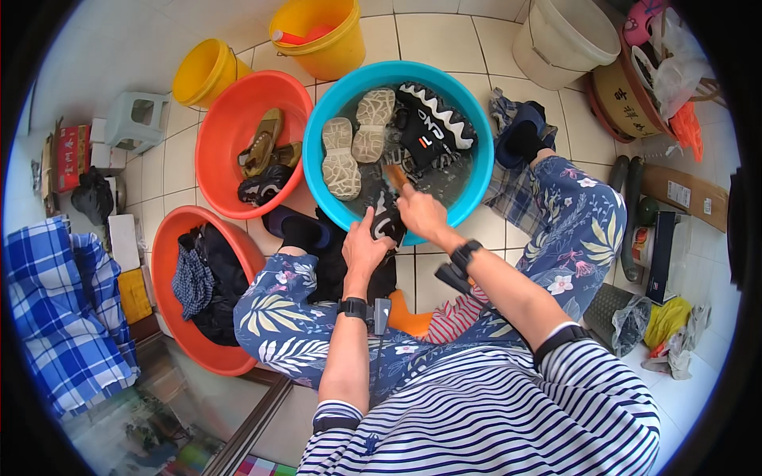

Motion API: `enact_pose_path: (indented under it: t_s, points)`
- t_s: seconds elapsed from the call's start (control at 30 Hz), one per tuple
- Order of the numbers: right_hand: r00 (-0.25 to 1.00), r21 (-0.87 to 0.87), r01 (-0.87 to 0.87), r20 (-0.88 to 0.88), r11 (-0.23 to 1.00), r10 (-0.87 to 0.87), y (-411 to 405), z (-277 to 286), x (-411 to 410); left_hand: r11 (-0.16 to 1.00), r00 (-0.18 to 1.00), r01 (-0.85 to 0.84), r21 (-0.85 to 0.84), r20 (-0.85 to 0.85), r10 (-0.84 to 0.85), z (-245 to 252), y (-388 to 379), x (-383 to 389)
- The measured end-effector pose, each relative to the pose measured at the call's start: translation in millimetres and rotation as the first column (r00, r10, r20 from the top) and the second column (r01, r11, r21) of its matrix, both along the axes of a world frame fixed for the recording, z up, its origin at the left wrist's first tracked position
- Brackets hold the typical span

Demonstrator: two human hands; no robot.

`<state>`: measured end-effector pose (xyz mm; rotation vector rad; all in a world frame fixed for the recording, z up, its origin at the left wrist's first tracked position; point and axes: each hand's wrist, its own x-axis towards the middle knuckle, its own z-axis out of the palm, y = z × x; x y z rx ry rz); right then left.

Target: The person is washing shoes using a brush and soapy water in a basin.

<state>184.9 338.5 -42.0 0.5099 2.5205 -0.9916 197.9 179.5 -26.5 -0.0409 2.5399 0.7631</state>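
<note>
A blue plastic basin point(314, 160) of murky water stands between my feet. At its near rim, my left hand point(364, 247) holds a black shoe point(387, 219) with pale trim, its index finger stretched along it. My right hand point(421, 213) grips a scrubbing brush point(394, 177) with a wooden-looking body, just above the shoe's far end. Beyond it, two shoes lie sole up, the left shoe point(341, 159) and the right shoe point(373, 125). A black shoe point(425, 134) with a white zigzag sole edge and lettering lies beside them in the water.
Left of the basin, an orange tub point(220, 143) holds brown and black shoes. A nearer orange tub point(172, 321) contains dark clothes. Yellow buckets point(333, 53) and a white bucket point(550, 53) stand behind. Plaid cloth point(518, 193) lies by my right foot, an orange rubber glove point(408, 315) near my lap.
</note>
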Motion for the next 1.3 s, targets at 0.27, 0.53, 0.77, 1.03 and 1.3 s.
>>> enact_pose_path:
  t_s: [0.27, 0.53, 0.77, 1.03, 1.3]
  points:
    - [0.999, -0.185, -0.033, 0.029, 0.982, 0.039, -8.3, 29.7, 45.2, 0.987, 0.987, -0.136, 0.086, 0.1, 0.128, -13.4, -15.7, -6.8]
    - [0.994, -0.183, -0.088, 0.047, 0.979, 0.098, -18.0, 29.3, 25.9, 0.83, 0.919, -0.393, 0.397, 0.19, 0.345, -45.8, -31.1, -4.8]
    - [0.992, -0.072, -0.118, 0.032, 0.99, 0.12, -17.6, 17.7, 12.1, 0.804, 0.92, -0.392, 0.447, 0.185, 0.346, -33.9, -21.1, -6.2]
    - [0.975, -0.187, 0.219, 0.014, 0.958, -0.22, 52.4, -11.1, 40.9, 0.953, 0.949, -0.303, -0.013, 0.085, 0.303, -24.7, -24.6, -11.8]
    - [0.916, -0.372, 0.4, 0.191, 0.838, -0.353, 45.8, -28.3, 38.7, 0.995, 0.991, 0.056, 0.078, -0.122, -0.046, 5.5, -13.6, 0.7]
